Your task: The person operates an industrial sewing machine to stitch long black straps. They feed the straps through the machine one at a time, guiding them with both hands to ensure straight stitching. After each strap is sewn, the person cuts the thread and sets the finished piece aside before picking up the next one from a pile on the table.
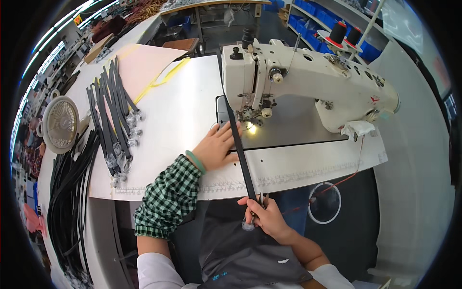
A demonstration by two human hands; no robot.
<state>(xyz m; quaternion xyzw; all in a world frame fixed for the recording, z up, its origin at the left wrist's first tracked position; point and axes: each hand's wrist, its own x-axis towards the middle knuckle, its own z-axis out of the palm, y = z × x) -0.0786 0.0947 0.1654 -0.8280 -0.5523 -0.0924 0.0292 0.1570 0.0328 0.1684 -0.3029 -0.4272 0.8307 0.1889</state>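
Observation:
My left hand (215,149) lies flat beside the needle area of a white sewing machine (308,67), fingers stretched out and fingertips reaching the black strap (244,166). That strap runs from below the table edge up past the left side of the machine head. My right hand (269,220) is closed on its lower end, just off the table's front edge. A clear plastic-wrapped piece (248,225) hangs at this end. Slim metal blades, seemingly thread snips (262,198), stick up from the same hand. The machine's lamp shines by the presser foot.
Several short dark straps with plastic-wrapped ends (115,120) lie on the table's left. Long black straps (70,202) hang over the far-left edge beside a round plastic basket (61,123). Thread spools (338,32) stand atop the machine. A printed ruler (298,176) edges the table.

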